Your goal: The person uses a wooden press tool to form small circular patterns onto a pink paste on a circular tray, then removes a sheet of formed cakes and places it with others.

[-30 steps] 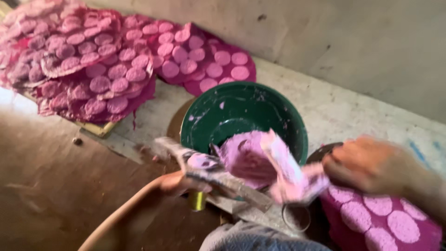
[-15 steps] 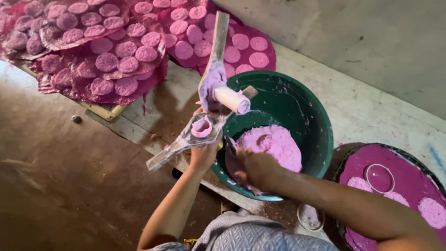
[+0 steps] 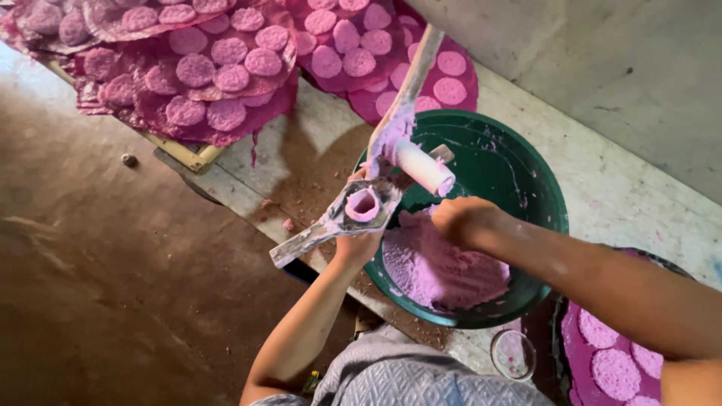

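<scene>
Item, centre of the frame: our left hand [image 3: 359, 242] is clamped on a hinged press [image 3: 376, 188], gripping it beneath the ring cup. The ring cup [image 3: 363, 204] holds pink paste; one grey, paste-smeared arm runs down-left, the other up toward the top centre, carrying a white cylinder plunger [image 3: 423, 167] tilted over the basin. Item, right of centre: our right hand [image 3: 460, 218] is curled together, fingers down in the pink paste [image 3: 444, 263]; we cannot tell whether it grips any. Item: green basin [image 3: 519, 173], round, its walls streaked with paste, the mound lying in its lower-left half, the press just above its left rim. Item, upper left and top: pink sheets [image 3: 226, 113] loaded with round pink discs [image 3: 232, 77], overlapping, partly on a wooden frame [image 3: 177, 150]. Item, lower right: a dark tray [image 3: 558, 331] with a pink sheet and more discs, beside the basin. Item, bottom, right of centre: a small clear round lid [image 3: 513, 353] between basin and tray. Item: pale worn table [image 3: 624, 203] under all of it; brown floor [image 3: 98, 286] fills the left.
</scene>
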